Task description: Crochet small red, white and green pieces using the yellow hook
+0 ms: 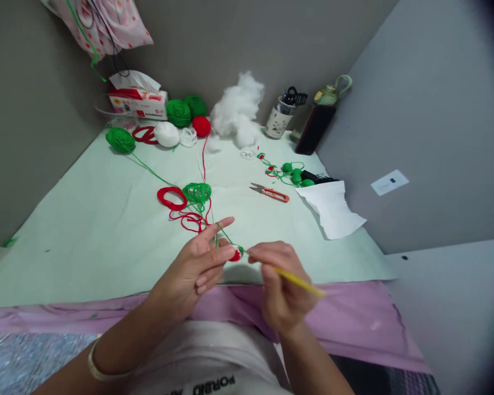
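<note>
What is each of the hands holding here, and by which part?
The left hand pinches a small red-and-green crocheted piece at its fingertips, green yarn running over the forefinger. The right hand grips a thin yellow crochet hook near its front, handle end free.

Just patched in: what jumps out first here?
Front and centre, the left hand pinches a small red-and-green crochet piece while the right hand works a yellow hook into it. Behind, bright yarn balls and white stuffing line the wall.
</note>
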Demonstrator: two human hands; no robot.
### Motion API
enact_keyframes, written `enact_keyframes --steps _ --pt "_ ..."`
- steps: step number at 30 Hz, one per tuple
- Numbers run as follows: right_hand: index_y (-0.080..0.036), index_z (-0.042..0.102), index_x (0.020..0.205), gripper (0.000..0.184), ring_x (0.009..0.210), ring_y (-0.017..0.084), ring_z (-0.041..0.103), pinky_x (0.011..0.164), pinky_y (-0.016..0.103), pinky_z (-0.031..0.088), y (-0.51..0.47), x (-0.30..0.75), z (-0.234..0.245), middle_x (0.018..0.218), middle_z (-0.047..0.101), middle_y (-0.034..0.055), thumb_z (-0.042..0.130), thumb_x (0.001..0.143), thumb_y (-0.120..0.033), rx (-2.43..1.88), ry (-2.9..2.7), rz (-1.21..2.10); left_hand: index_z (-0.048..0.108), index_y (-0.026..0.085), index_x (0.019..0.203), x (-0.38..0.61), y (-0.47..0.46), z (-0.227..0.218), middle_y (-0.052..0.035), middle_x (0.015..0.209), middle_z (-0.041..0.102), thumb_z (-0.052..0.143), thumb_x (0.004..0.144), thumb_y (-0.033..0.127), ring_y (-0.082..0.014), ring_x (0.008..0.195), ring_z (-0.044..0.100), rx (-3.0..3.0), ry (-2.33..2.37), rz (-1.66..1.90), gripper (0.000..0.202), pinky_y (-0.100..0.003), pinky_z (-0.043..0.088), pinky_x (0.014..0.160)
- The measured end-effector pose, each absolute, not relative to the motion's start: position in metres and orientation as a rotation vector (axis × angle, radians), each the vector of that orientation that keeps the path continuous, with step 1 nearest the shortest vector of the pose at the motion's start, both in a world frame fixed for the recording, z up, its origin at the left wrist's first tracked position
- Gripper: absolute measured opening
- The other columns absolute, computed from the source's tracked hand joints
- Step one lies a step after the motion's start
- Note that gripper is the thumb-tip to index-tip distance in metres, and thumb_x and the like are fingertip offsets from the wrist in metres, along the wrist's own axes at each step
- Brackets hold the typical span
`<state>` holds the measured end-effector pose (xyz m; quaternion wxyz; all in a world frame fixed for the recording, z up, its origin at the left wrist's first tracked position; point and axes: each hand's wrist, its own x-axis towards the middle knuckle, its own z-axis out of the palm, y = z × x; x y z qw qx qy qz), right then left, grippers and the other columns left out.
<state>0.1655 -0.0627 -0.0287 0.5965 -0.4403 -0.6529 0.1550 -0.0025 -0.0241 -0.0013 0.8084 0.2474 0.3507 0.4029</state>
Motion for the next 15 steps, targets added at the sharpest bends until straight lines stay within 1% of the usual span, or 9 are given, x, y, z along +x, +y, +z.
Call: enact_keyframes --steps 2,3,5,6,8,11,13,14,15 --pt "-0.029 0.081 0.107 0.023 0.072 0.019 0.068 0.065 0.036 0.058 -0.058 0.162 -0.026 0.086 0.074 0.0044 0.058 0.106 -0.025 -0.969 -1.269 0.595 0.059 0.015 0.142 -0.003 -0.023 0.000 0.0061 0.080 0.065 0.092 0.078 0.023 0.0041 0.038 0.024 0.521 0.754 0.899 0.073 -0.013 0.022 0.035" --pt "-0.028 0.080 0.102 0.022 0.069 0.018 0.067 0.063 0.034 0.057 -0.055 0.160 -0.025 0.086 0.073 0.0040 0.059 0.106 -0.027 -0.932 -1.191 0.703 0.061 0.017 0.141 -0.003 -0.023 0.000 0.0057 0.082 0.065 0.092 0.078 0.023 0.0043 0.038 0.026 0.539 0.755 0.914 0.071 -0.013 0.022 0.035" --pt "-0.027 0.081 0.100 0.020 0.068 0.016 0.066 0.061 0.032 0.056 -0.052 0.157 -0.024 0.091 0.074 0.0040 0.062 0.105 -0.027 -0.884 -1.140 0.849 0.062 0.020 0.140 -0.002 -0.025 -0.001 0.0060 0.082 0.065 0.092 0.079 0.024 0.0041 0.037 0.030 0.594 0.764 0.925 0.068 -0.012 0.023 0.036" --pt "-0.027 0.081 0.101 0.020 0.068 0.015 0.066 0.061 0.032 0.056 -0.051 0.157 -0.024 0.093 0.075 0.0040 0.062 0.105 -0.027 -0.885 -1.151 0.870 0.063 0.022 0.141 0.000 -0.026 -0.002 0.0060 0.083 0.065 0.092 0.080 0.024 0.0040 0.037 0.032 0.626 0.772 0.929 0.068 -0.012 0.025 0.036" --pt "-0.029 0.081 0.107 0.022 0.071 0.016 0.068 0.064 0.032 0.057 -0.053 0.157 -0.027 0.096 0.076 0.0039 0.061 0.105 -0.022 -0.938 -1.232 0.791 0.062 0.025 0.143 0.002 -0.028 -0.005 0.0051 0.088 0.067 0.093 0.078 0.021 0.0037 0.038 0.036 0.671 0.800 0.951 0.071 -0.012 0.028 0.037" --pt "-0.035 0.079 0.123 0.033 0.089 0.020 0.073 0.077 0.036 0.061 -0.061 0.160 -0.031 0.104 0.078 0.0045 0.066 0.100 -0.015 -1.033 -1.529 0.484 0.062 0.028 0.144 0.004 -0.030 -0.008 0.0055 0.092 0.067 0.095 0.075 0.019 0.0034 0.038 0.038 0.675 0.816 0.997 0.077 -0.013 0.028 0.036" --pt "-0.039 0.075 0.132 0.045 0.100 0.024 0.074 0.084 0.038 0.062 -0.065 0.163 -0.033 0.113 0.078 0.0052 0.072 0.096 -0.013 -1.043 -1.697 0.314 0.064 0.025 0.140 0.004 -0.028 -0.008 0.0069 0.084 0.065 0.096 0.074 0.022 0.0032 0.037 0.034 0.623 0.771 0.972 0.073 -0.013 0.026 0.035" --pt "-0.040 0.075 0.133 0.047 0.101 0.024 0.074 0.085 0.038 0.062 -0.065 0.164 -0.033 0.114 0.078 0.0054 0.072 0.095 -0.013 -1.037 -1.710 0.287 0.065 0.022 0.137 0.003 -0.027 -0.007 0.0084 0.076 0.062 0.096 0.076 0.024 0.0027 0.037 0.031 0.585 0.742 0.944 0.069 -0.013 0.025 0.035" --pt "-0.039 0.076 0.131 0.044 0.099 0.024 0.073 0.083 0.038 0.061 -0.065 0.165 -0.032 0.111 0.078 0.0053 0.071 0.096 -0.012 -1.032 -1.659 0.306 0.067 0.019 0.135 0.002 -0.026 -0.006 0.0103 0.067 0.057 0.095 0.077 0.026 0.0020 0.038 0.028 0.546 0.719 0.912 0.065 -0.013 0.024 0.036"
